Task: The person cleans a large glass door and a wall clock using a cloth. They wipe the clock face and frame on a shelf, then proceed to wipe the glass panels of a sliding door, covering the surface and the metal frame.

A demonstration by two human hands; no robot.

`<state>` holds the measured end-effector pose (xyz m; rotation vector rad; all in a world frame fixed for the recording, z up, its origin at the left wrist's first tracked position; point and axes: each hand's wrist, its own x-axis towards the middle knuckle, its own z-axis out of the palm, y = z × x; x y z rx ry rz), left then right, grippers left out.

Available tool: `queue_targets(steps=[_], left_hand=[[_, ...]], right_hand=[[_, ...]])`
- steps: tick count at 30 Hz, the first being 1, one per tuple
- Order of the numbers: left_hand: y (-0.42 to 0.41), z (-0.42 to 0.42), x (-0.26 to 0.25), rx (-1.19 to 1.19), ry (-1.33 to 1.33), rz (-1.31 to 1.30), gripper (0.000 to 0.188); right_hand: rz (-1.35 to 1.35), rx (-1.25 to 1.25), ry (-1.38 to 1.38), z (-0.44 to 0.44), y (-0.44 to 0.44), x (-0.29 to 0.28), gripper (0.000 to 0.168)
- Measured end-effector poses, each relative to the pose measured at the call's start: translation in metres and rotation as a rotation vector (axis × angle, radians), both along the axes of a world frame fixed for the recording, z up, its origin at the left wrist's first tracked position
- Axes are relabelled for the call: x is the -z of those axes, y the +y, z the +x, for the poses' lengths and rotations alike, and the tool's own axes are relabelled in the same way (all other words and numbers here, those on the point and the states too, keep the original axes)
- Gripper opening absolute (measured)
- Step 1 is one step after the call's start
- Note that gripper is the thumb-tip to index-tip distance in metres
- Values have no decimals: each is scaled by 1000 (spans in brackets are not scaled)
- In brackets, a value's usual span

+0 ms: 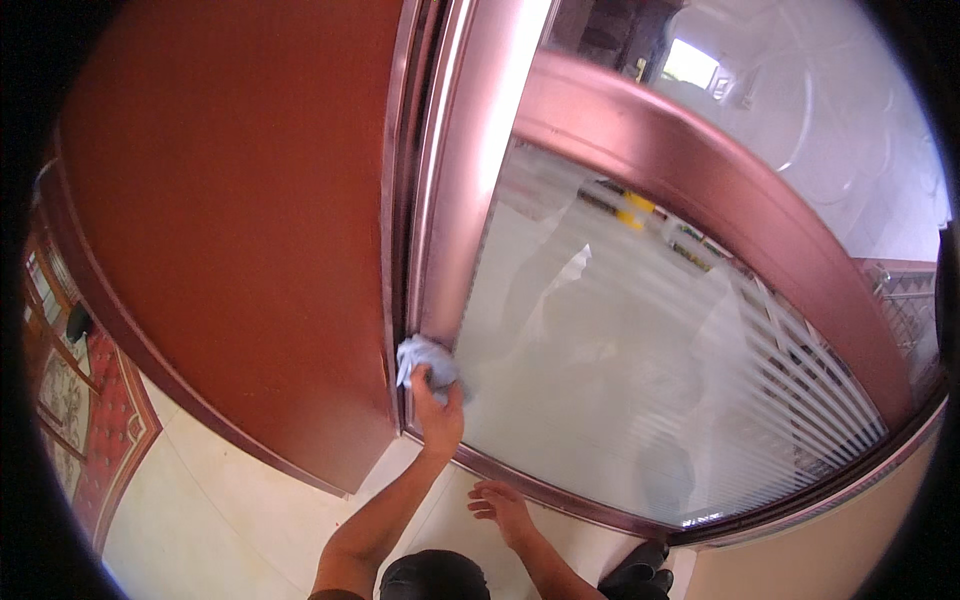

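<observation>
My left hand (439, 412) grips a crumpled pale blue cloth (433, 361). It presses the cloth against the lower part of a glossy pinkish-brown metal door stile (457, 285), close to the dark gap beside a red-brown panel (240, 225). Part of the cloth is hidden behind my fingers. Lower and to the right, my right hand (502, 506) hangs with nothing in it, its fingers loosely bent and apart. It appears in front of the door's bottom rail (555, 500); whether it touches the rail I cannot tell. Right of the stile is a reflective glass pane (585, 360).
A curved pinkish metal crossbar (720, 165) divides the glass. Pale floor tiles (217, 472) lie below, with a red patterned rug (112, 420) at far left. Dark footwear (637, 566) stands by the lower right corner of the door. A dark rounded shape (435, 576) is between my arms.
</observation>
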<state>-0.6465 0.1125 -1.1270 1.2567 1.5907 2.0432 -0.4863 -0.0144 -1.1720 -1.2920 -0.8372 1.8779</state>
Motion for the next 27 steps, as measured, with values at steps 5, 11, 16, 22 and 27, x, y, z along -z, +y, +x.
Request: queue_targets(steps=[5,11,16,22,27], left_hand=[[36,-18,-181,63,437,509,48],[48,-13,-354,-292,766,604,62],[23,60,-354,186,1090,809,76],[45,-17,-372,-214,917,601,60],[41,13,-356,-156,860,626,64]], right_hand=[[93,6,50,0,11,-28,21],[128,35,47,3,17,-48,22],[138,24,59,3,18,-54,20],[234,21,130,1,24,-59,20],[199,45,157,12,25,-58,21]])
